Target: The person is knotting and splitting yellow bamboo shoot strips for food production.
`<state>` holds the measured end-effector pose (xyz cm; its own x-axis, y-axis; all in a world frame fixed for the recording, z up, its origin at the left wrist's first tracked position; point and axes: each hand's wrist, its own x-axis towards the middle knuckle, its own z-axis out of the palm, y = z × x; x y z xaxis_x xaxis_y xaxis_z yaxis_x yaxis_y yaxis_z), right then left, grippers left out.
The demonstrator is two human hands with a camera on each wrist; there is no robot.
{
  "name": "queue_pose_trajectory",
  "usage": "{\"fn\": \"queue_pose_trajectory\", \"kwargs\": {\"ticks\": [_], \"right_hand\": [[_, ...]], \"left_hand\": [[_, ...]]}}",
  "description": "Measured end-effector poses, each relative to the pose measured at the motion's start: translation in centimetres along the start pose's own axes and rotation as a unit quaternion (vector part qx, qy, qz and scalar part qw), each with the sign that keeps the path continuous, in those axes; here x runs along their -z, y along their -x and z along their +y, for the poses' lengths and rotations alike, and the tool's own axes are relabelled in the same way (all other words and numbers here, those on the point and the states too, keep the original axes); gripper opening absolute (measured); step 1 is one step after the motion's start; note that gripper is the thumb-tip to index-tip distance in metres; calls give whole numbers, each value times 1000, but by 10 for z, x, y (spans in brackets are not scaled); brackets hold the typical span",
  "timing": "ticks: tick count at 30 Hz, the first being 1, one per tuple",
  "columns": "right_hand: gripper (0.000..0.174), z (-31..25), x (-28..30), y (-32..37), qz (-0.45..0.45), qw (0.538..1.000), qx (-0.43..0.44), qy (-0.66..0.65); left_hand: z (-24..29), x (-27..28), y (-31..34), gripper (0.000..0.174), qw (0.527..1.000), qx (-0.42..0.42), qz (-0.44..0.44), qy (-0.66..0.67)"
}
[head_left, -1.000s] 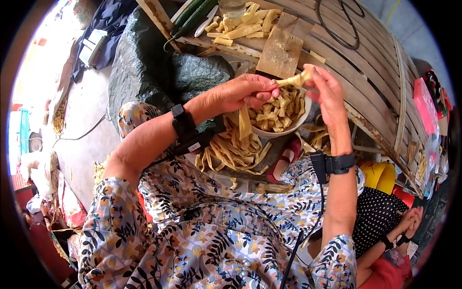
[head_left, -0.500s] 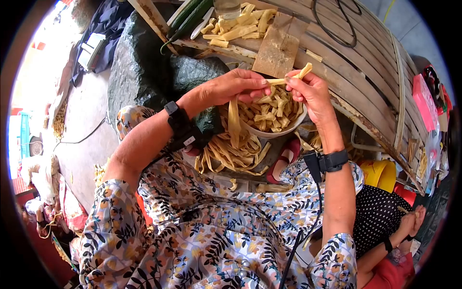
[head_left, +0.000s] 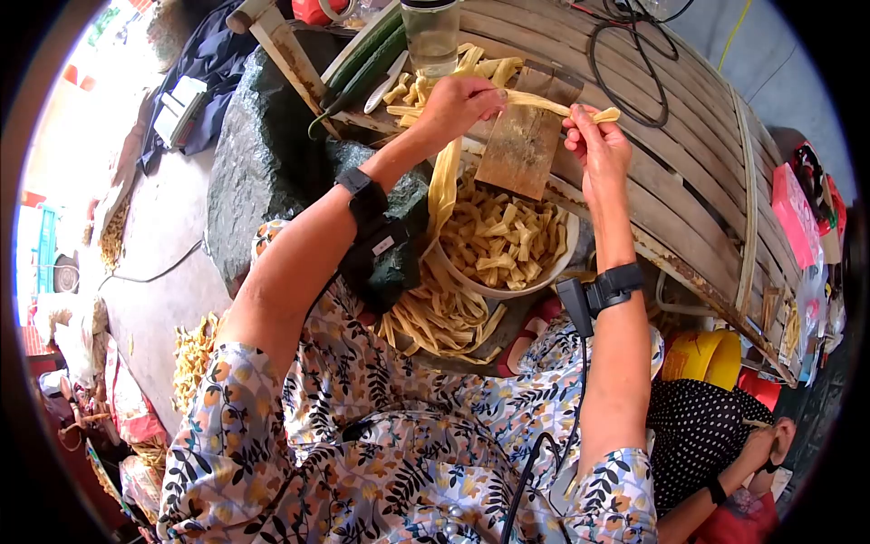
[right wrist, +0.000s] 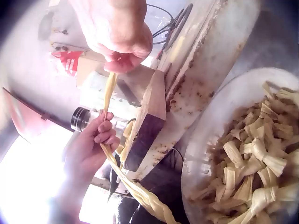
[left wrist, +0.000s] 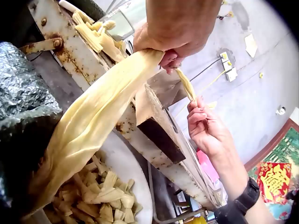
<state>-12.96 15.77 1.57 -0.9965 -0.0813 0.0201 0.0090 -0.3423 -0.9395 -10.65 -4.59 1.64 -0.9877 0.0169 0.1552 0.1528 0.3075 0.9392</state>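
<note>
A long pale-yellow strip (head_left: 539, 102), folded lengthwise, runs taut between the two hands above a wooden block (head_left: 515, 152). My left hand (head_left: 459, 107) grips it partway along, and its broad, wrinkled tail (left wrist: 96, 109) hangs past the bowl's left side. Near the other end my right hand (head_left: 600, 156) pinches the strip between thumb and fingers, a short tip sticking out beyond them. Below, a white bowl (right wrist: 198, 161) holds many short, knotted yellow pieces (right wrist: 261, 151). Loose long strips (head_left: 444, 313) lie heaped beside the bowl, nearer the person's lap.
A slatted wooden bench (head_left: 693, 168) with a rusty metal edge stands ahead, bearing a lidded jar (head_left: 430, 41), green cucumbers (head_left: 367, 63), more yellow pieces and a black cable (head_left: 630, 109). Dark green plastic sheeting (head_left: 258, 172) bulks at left. Another person's hands (head_left: 761, 449) show at lower right.
Both hands have moved up and away, from over the bowl to over the wooden block. They have drawn farther apart, with a longer stretch of strip between them.
</note>
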Motion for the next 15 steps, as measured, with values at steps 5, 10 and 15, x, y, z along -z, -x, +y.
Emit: {"fn": "queue_pose_trajectory", "kwargs": {"ticks": [5,10,15], "right_hand": [[15,6,-2,-8,9,1000,1,-2],[12,25,4,-14,-5,998,-25,61],[12,3,8,13,-3,982,-30,189]], "left_hand": [[-13,0,-12,23,999,-18,28,-2],[-24,-7,-7,20,996,-2,44,-79],[-22,9,11,20,999,28,6,-34]]}}
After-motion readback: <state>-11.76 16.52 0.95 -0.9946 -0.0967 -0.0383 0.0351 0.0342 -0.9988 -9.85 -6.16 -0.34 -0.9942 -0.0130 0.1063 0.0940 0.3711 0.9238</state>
